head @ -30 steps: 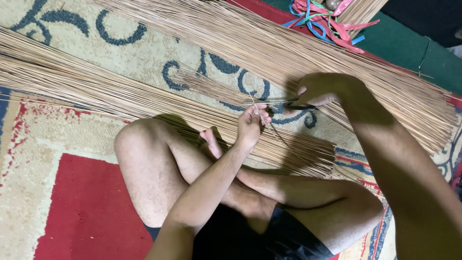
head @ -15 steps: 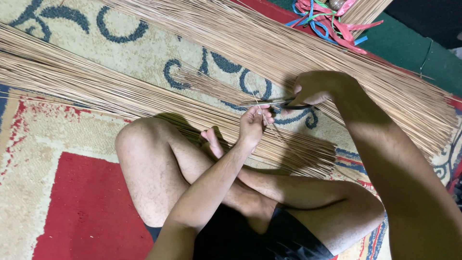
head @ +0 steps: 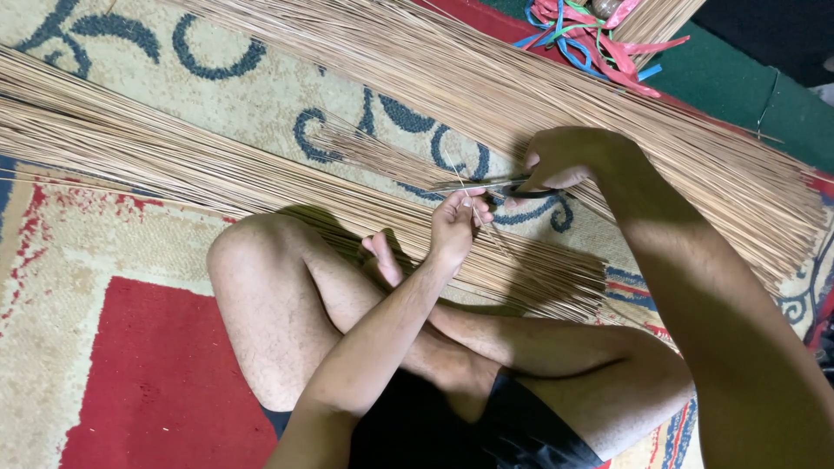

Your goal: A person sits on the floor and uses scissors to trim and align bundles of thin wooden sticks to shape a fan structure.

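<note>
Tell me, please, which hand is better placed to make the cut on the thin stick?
Right, probably: the right hand grips the scissors, blades at the thin stick that the left hand pinches.

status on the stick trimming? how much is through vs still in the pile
Done: cannot tell for sure; a small loose bunch of sticks lies apart on the carpet. In hand: the left hand pinches one thin stick, and the right hand holds scissors at it. Left: apparently most of it, with two long heaps, the near pile and far pile, lying about.
</note>
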